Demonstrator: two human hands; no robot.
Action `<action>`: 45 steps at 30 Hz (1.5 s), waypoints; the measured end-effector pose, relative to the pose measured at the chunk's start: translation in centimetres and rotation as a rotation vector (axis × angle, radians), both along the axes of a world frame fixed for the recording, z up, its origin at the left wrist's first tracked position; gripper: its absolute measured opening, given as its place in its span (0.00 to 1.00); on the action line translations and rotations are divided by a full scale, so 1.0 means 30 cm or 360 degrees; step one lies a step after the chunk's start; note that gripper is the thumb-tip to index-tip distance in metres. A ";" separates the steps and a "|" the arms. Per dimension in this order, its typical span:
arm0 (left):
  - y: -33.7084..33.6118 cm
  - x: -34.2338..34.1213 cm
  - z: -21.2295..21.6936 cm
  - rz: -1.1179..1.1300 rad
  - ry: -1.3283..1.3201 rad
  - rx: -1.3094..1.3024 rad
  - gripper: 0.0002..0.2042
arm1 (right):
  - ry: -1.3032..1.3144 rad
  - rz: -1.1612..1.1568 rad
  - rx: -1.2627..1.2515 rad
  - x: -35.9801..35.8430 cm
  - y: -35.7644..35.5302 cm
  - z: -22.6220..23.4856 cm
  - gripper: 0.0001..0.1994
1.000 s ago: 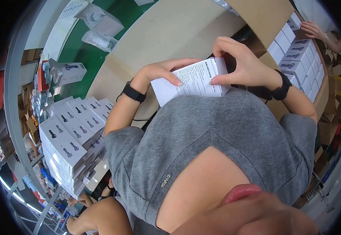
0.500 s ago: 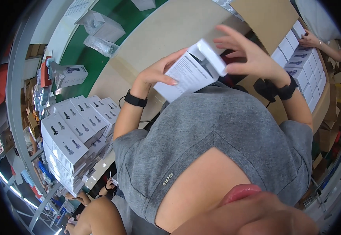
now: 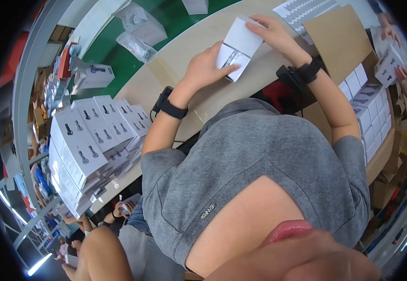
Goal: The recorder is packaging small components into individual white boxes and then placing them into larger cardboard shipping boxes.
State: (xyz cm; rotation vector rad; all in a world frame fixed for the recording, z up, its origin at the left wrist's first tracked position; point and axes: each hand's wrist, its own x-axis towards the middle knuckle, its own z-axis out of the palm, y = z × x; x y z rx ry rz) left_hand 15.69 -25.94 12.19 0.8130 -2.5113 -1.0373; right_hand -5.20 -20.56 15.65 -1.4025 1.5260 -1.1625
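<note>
Nearest the camera is the person's grey t-shirt (image 3: 259, 173), with both forearms reaching up and away from it toward the pale table (image 3: 198, 42). The left hand (image 3: 205, 70), with a black wristband (image 3: 173, 110) below it, grips the lower near end of a small white box (image 3: 236, 47); its fingers (image 3: 227, 69) wrap across the box's bottom edge. The right hand (image 3: 273, 35) clasps the upper far end, fingertips curled over the top corner. So both hands are closed on the box, which is held just above the table's near half, its long axis running from lower left to upper right, tilted so the far end points away from the person and the broad white face is turned up toward the camera. To the left a stack of white boxes (image 3: 86, 140) with small printed pictures stands on the table edge. To the right more white boxes sit packed in an open brown carton (image 3: 339, 42). Farther off lie clear plastic bags (image 3: 135, 44) on the green floor (image 3: 175, 16)
</note>
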 end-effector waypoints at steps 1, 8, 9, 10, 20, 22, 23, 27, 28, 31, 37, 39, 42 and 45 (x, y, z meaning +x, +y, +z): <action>0.001 -0.001 -0.010 0.0145 -0.0078 -0.0081 0.24 | 0.0515 -0.0164 -0.0350 0.004 0.005 0.011 0.14; -0.064 -0.131 -0.089 0.0475 0.0249 0.0525 0.22 | 0.1446 0.0986 -0.0702 -0.015 0.142 0.031 0.16; -0.060 -0.156 -0.077 0.0488 0.0236 0.0601 0.22 | 0.1454 0.0995 -0.0694 -0.039 0.141 0.016 0.16; -0.054 -0.159 -0.072 0.0511 0.0215 0.0675 0.23 | 0.1556 0.0967 -0.0831 -0.050 0.130 -0.008 0.16; -0.037 -0.220 -0.101 0.0588 0.0164 -0.0259 0.15 | 0.1592 0.0733 -0.0886 -0.248 0.186 -0.059 0.13; -0.014 -0.267 -0.104 0.0699 0.0715 -0.1201 0.11 | 0.1576 0.0695 -0.0804 -0.270 0.180 -0.066 0.12; 0.004 -0.292 -0.089 0.0697 0.0720 -0.1202 0.11 | 0.1548 0.0642 -0.0715 -0.273 0.178 -0.069 0.11; 0.068 -0.328 -0.025 -0.0066 0.0525 -0.1455 0.10 | 0.1587 0.0551 -0.0657 -0.253 0.111 -0.075 0.10; 0.064 -0.321 -0.031 0.0006 0.0413 -0.1412 0.09 | 0.1628 0.0535 -0.0677 -0.248 0.086 -0.074 0.10; 0.053 -0.293 -0.034 0.0155 0.0187 -0.1334 0.08 | 0.1625 0.0565 -0.0794 -0.227 0.050 -0.079 0.12; 0.053 -0.263 -0.037 0.0109 0.0165 -0.1276 0.07 | 0.1678 0.0875 -0.1131 -0.219 0.027 -0.062 0.14; 0.048 -0.267 -0.042 0.0082 0.0167 -0.1231 0.07 | 0.1760 0.1002 -0.0964 -0.237 0.026 -0.051 0.14; 0.045 -0.287 -0.049 0.0060 0.0273 -0.1233 0.05 | 0.1793 0.1119 -0.0818 -0.270 0.032 -0.024 0.13; 0.040 -0.302 -0.043 0.0062 0.0273 -0.1237 0.05 | 0.1782 0.1196 -0.0679 -0.296 0.045 -0.009 0.11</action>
